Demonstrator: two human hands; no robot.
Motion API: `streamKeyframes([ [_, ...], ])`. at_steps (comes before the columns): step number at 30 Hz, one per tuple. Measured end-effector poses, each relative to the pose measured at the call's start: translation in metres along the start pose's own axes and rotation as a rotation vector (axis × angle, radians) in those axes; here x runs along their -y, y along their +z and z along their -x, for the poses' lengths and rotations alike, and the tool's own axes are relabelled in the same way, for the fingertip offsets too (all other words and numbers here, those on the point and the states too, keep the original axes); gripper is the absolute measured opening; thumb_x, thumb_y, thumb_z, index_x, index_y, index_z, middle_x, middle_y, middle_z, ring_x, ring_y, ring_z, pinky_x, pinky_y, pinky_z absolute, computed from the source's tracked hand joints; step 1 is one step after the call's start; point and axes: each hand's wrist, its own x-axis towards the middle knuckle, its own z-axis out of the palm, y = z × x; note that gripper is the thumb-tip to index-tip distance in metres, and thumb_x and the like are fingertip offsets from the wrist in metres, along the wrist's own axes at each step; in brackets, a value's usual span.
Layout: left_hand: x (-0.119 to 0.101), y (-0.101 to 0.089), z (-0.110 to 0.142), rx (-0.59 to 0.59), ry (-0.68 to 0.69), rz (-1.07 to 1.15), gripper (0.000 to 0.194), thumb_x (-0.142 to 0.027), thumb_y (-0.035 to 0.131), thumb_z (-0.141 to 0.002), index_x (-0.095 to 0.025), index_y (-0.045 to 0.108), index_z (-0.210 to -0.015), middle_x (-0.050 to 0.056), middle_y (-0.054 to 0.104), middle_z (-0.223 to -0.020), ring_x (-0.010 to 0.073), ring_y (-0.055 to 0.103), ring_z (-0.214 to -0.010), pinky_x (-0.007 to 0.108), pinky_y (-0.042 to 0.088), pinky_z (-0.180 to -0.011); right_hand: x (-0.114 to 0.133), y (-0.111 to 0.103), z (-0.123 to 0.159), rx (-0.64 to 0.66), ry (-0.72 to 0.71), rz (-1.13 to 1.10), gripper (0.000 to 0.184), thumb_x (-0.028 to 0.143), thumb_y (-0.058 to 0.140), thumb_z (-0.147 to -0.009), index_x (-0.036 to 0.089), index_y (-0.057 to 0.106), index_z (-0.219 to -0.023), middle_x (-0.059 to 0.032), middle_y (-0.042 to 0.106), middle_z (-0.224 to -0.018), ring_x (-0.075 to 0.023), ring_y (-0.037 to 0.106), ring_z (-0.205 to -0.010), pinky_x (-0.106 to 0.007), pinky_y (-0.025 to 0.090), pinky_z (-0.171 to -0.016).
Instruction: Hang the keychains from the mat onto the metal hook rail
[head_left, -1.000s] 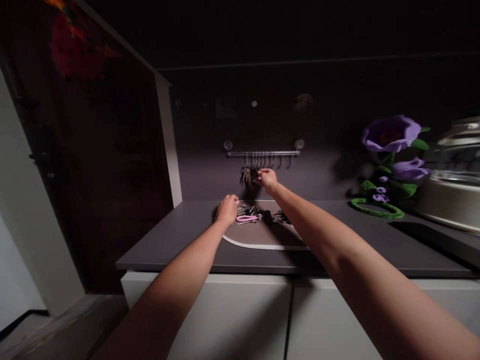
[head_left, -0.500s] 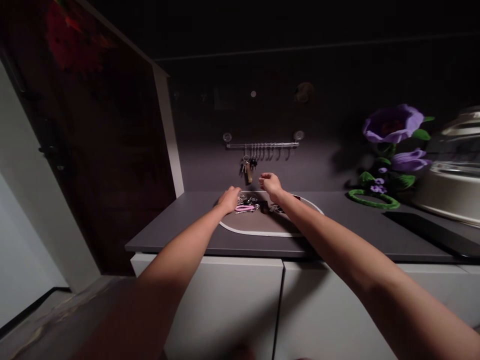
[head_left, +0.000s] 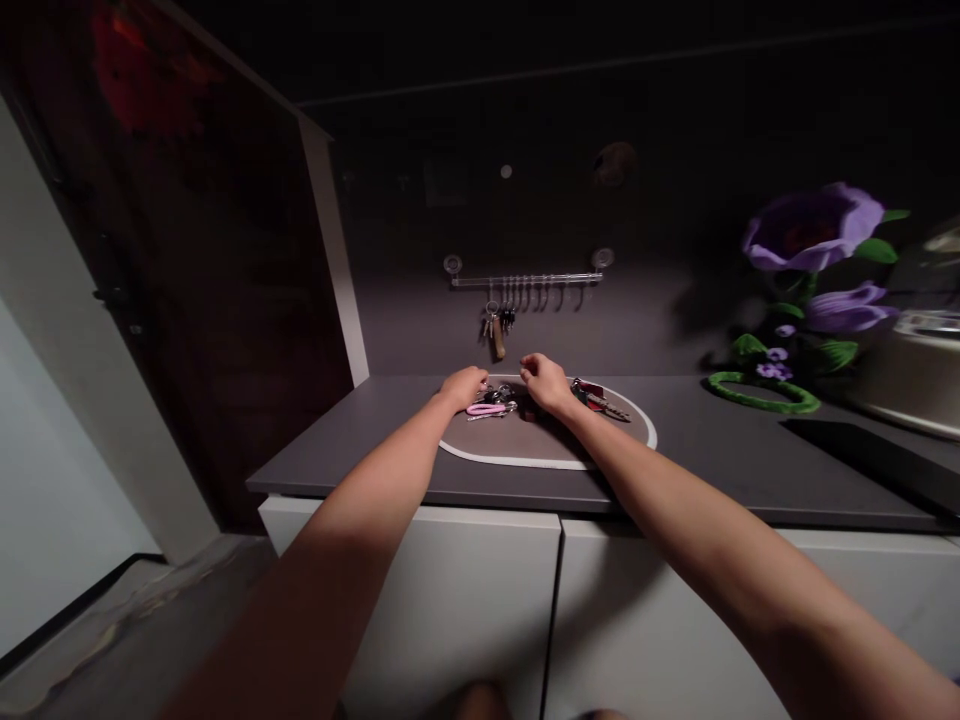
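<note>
An oval mat (head_left: 540,452) with a pale rim lies on the dark countertop (head_left: 360,450). Several key bunches rest on the mat: one with a pink strap (head_left: 487,409), one with a red tag (head_left: 596,396) further right. My left hand (head_left: 462,386) rests knuckles-up at the mat's left end, fingers curled over the keys beside the pink strap. My right hand (head_left: 544,380) hovers low over the middle of the pile, fingers pinched together; what they hold is too dim to name. On the wall behind, a hook rail (head_left: 525,281) carries two hanging key bunches (head_left: 498,327) at its left end.
A purple artificial flower (head_left: 814,250) with a green looped stem stands at the right of the counter. A metal lidded pot (head_left: 919,370) sits at the far right. A dark door (head_left: 172,300) fills the left. White cabinet doors (head_left: 480,620) are below the counter.
My right hand left the keys hanging on the hook rail and dropped to the key pile on the mat. My left hand stayed at the mat's left end. The view tilted slightly down.
</note>
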Motion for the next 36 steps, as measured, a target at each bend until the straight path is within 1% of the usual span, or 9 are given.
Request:
streamKeyframes([
  [5,0.005,0.005,-0.001,-0.070,0.000,0.031,0.018,-0.019,0.044,-0.081,-0.017,0.062,-0.084,0.006,0.061,-0.090,0.0152,0.053,-0.080,0.024,0.036,-0.067,0.006,0.001,-0.002,0.054,-0.042,0.084,0.026,0.015,0.049,-0.079,0.012,0.058,-0.103,-0.0118,0.064,-0.101,-0.0182,0.059,-0.095,-0.030,0.042,-0.086],
  [9,0.005,0.002,0.001,-0.088,0.041,0.029,0.017,-0.019,0.045,-0.081,-0.016,0.061,-0.081,0.007,0.060,-0.088,0.0157,0.052,-0.077,0.025,0.036,-0.066,0.009,0.003,-0.001,0.091,-0.061,0.111,0.026,0.016,0.049,-0.080,0.011,0.059,-0.104,-0.0129,0.064,-0.102,-0.0195,0.059,-0.096,-0.029,0.042,-0.085],
  [12,0.005,-0.002,0.002,-0.083,0.103,0.038,0.016,-0.019,0.046,-0.080,-0.015,0.061,-0.080,0.007,0.059,-0.087,0.0154,0.052,-0.077,0.024,0.036,-0.068,0.009,0.003,-0.001,0.095,-0.071,0.126,0.026,0.016,0.049,-0.080,0.012,0.059,-0.103,-0.0124,0.064,-0.102,-0.0191,0.059,-0.096,-0.029,0.042,-0.085],
  [15,0.005,-0.008,0.004,-0.054,0.168,0.061,0.015,-0.018,0.047,-0.079,-0.015,0.062,-0.078,0.006,0.060,-0.083,0.0150,0.051,-0.076,0.024,0.036,-0.069,0.009,0.003,0.000,0.100,-0.070,0.134,0.026,0.017,0.049,-0.080,0.012,0.059,-0.103,-0.0120,0.064,-0.102,-0.0188,0.059,-0.096,-0.028,0.042,-0.084],
  [18,0.005,-0.014,0.006,-0.037,0.189,0.097,0.014,-0.019,0.048,-0.078,-0.015,0.062,-0.077,0.005,0.061,-0.078,0.0149,0.051,-0.074,0.024,0.036,-0.068,0.010,0.003,0.000,0.111,-0.070,0.144,0.027,0.017,0.049,-0.080,0.011,0.059,-0.104,-0.0125,0.064,-0.103,-0.0192,0.059,-0.097,-0.028,0.042,-0.084],
  [25,0.000,-0.027,0.009,-0.044,0.178,0.185,0.014,-0.018,0.048,-0.077,-0.014,0.061,-0.076,0.003,0.062,-0.078,0.0136,0.051,-0.073,0.023,0.037,-0.068,0.012,0.002,0.001,0.114,-0.068,0.163,0.027,0.018,0.048,-0.081,0.011,0.058,-0.106,-0.0118,0.064,-0.105,-0.0186,0.058,-0.098,-0.027,0.041,-0.085],
  [29,-0.001,-0.033,0.009,-0.080,0.143,0.281,0.014,-0.017,0.047,-0.076,-0.013,0.060,-0.074,0.002,0.061,-0.076,0.0125,0.052,-0.072,0.023,0.038,-0.069,0.014,0.001,0.002,0.119,-0.069,0.166,0.027,0.018,0.048,-0.081,0.012,0.059,-0.105,-0.0110,0.064,-0.105,-0.0179,0.058,-0.097,-0.026,0.041,-0.085],
  [36,-0.001,-0.039,0.011,-0.116,0.095,0.439,0.012,-0.020,0.048,-0.076,-0.013,0.059,-0.074,0.001,0.060,-0.073,0.0114,0.051,-0.070,0.023,0.039,-0.070,0.016,0.002,0.003,0.141,-0.121,0.120,0.024,0.019,0.050,-0.080,0.014,0.061,-0.101,-0.0103,0.065,-0.102,-0.0172,0.059,-0.095,-0.027,0.041,-0.086],
])
